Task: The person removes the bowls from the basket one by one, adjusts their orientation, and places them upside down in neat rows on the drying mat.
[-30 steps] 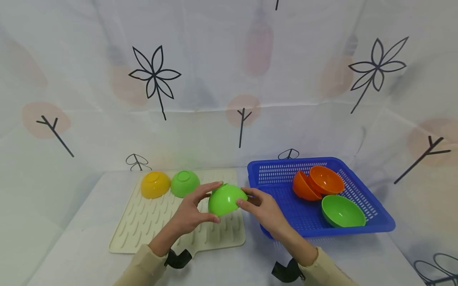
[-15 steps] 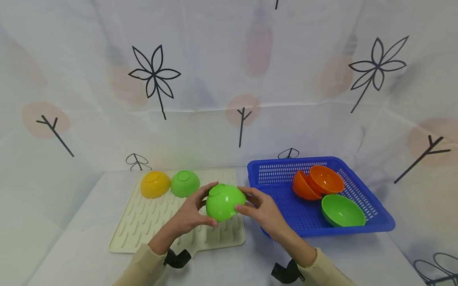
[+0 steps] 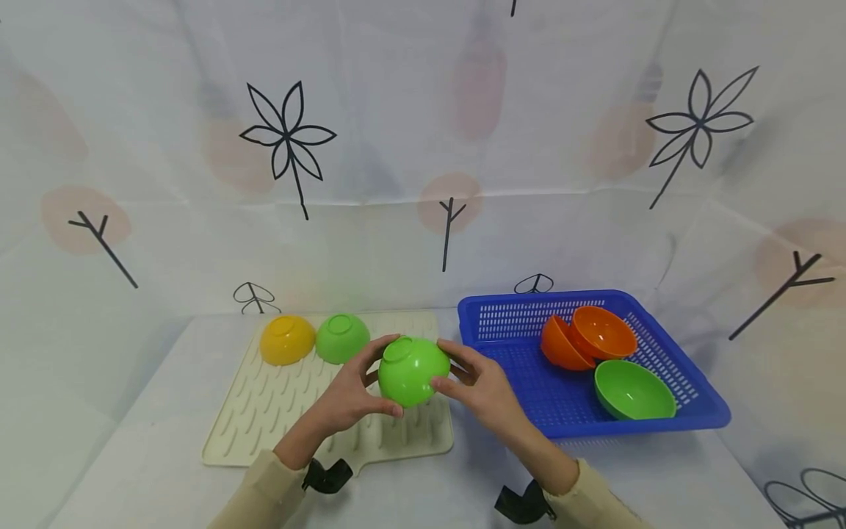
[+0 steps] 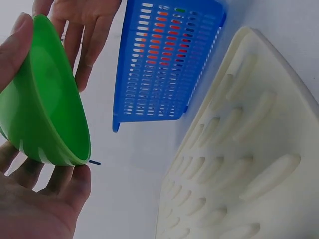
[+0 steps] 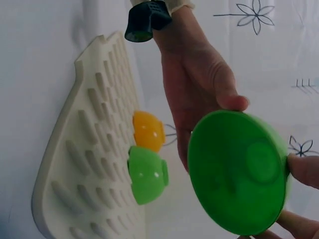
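Note:
Both hands hold a bright green bowl (image 3: 413, 373) in the air over the right part of a cream drying mat (image 3: 264, 419). The bowl is tilted, its foot toward the upper left in the head view; its hollow (image 5: 239, 172) shows in the right wrist view. My left hand (image 3: 353, 389) grips it on the left, thumb below and fingers over the top. My right hand (image 3: 485, 386) pinches its right side near the rim, thumb in front. On the mat's far edge a yellow bowl (image 3: 287, 340) and another green bowl (image 3: 341, 339) stand upside down, side by side.
A blue plastic basket (image 3: 515, 389) stands to the right of the mat. Inside it are two orange bowls (image 3: 603, 332), one leaning on its side, and a green bowl (image 3: 634, 391). A patterned cloth (image 3: 396, 147) hangs behind the table.
The held green bowl has turned and shifted slightly left, so its foot shows more clearly. Both hands have moved slightly left with it. The other bowls have stayed in place.

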Motion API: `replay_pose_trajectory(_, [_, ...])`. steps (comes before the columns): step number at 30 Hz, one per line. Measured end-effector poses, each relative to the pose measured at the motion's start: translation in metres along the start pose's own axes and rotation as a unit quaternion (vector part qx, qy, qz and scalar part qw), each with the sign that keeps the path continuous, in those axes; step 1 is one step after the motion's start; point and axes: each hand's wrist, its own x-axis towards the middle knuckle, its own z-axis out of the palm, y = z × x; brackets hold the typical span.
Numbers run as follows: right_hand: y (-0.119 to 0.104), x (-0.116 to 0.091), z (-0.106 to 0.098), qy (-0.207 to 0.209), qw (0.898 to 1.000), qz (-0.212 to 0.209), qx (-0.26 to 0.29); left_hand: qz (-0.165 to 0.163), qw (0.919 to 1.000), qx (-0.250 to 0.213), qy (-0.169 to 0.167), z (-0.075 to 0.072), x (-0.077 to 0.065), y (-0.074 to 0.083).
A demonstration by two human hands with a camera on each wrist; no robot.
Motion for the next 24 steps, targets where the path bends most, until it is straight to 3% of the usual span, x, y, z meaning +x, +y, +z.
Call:
replay_pose_trajectory(8, [0.001,-0.003,0.017,0.044,0.996,-0.046,-0.06,-0.017,0.999,0.032,0.027,-0.002,-0.002,-0.002])
replay_pose_trajectory(16, [0.006,-0.001,0.037,0.064,0.983,-0.061,-0.16,-0.023,0.9948,0.085,0.052,-0.005,-0.003,-0.008])
replay_pose_trajectory(24, [0.018,0.006,0.049,0.062,0.987,-0.06,-0.138,-0.023,0.9888,0.132,0.066,-0.008,-0.001,-0.014])
